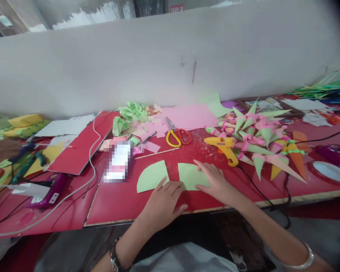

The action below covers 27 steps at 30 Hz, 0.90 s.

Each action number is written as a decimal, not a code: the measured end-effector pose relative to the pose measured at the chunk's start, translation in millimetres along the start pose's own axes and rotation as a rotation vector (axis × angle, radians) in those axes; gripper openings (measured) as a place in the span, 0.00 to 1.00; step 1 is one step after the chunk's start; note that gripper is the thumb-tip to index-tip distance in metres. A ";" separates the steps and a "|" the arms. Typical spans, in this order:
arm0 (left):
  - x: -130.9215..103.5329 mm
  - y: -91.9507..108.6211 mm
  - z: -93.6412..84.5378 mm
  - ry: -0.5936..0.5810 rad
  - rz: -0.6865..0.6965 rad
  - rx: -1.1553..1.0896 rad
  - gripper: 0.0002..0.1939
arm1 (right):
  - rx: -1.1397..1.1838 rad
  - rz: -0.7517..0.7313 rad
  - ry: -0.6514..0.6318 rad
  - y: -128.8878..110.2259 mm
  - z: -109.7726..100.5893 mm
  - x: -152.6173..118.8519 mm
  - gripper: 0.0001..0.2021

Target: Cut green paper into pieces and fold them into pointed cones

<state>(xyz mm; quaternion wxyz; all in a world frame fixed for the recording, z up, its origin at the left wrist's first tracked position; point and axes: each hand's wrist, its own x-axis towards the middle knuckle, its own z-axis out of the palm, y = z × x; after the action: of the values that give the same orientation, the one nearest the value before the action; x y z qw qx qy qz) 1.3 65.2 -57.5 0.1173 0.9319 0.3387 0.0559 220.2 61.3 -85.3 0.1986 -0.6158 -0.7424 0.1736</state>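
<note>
Two light green paper pieces with curved edges lie flat on the red table, side by side with a narrow gap. My left hand [164, 202] rests at the lower right of the left green piece [152, 175], its fingers spread and nothing gripped. Over the right part of the other green piece [189, 176] is my right hand [215, 181], fingers apart and touching the paper. Scissors with yellow and red handles [174, 138] lie beyond the pieces. To the right of them is a yellow glue gun [223, 147].
A pile of pink and green paper cones [262, 132] sits at the right. A blurred phone-like object [118, 161], green crumpled paper [133, 112] and pink sheets [189, 116] lie farther back. A white cable [94, 151] crosses the left side. A grey wall [130, 64] stands behind.
</note>
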 end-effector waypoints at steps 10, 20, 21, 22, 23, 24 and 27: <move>-1.2 4.5 1.1 0.040 -0.087 -0.102 0.14 | 0.138 0.077 0.028 -6.9 -4.9 0.6 0.36; 6.2 5.5 -9.3 0.162 -0.205 -0.327 0.09 | 0.317 0.151 0.130 -6.4 -6.3 2.0 0.09; 6.6 6.1 -10.2 0.172 -0.232 -0.403 0.09 | 0.302 0.148 0.171 -7.6 -7.0 2.0 0.07; 7.0 6.6 -10.9 0.179 -0.255 -0.485 0.09 | 0.286 0.142 0.215 -9.4 -7.9 2.0 0.05; 7.4 6.9 -11.2 0.187 -0.275 -0.568 0.09 | 0.271 0.129 0.262 -12.1 -9.0 1.8 0.05; 8.1 6.9 -11.2 0.200 -0.294 -0.647 0.09 | 0.255 0.113 0.320 -15.7 -10.4 1.2 0.06; 10.8 4.9 -9.4 0.313 -0.351 -0.867 0.08 | 0.194 -0.004 0.527 -32.4 -13.5 -3.0 0.04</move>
<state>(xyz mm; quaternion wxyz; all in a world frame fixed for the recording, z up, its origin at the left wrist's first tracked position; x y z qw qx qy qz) 10.9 70.2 -46.9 0.4495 0.7064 0.4499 0.3105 200.2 52.6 -57.6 0.4431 -0.6165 -0.6462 0.0776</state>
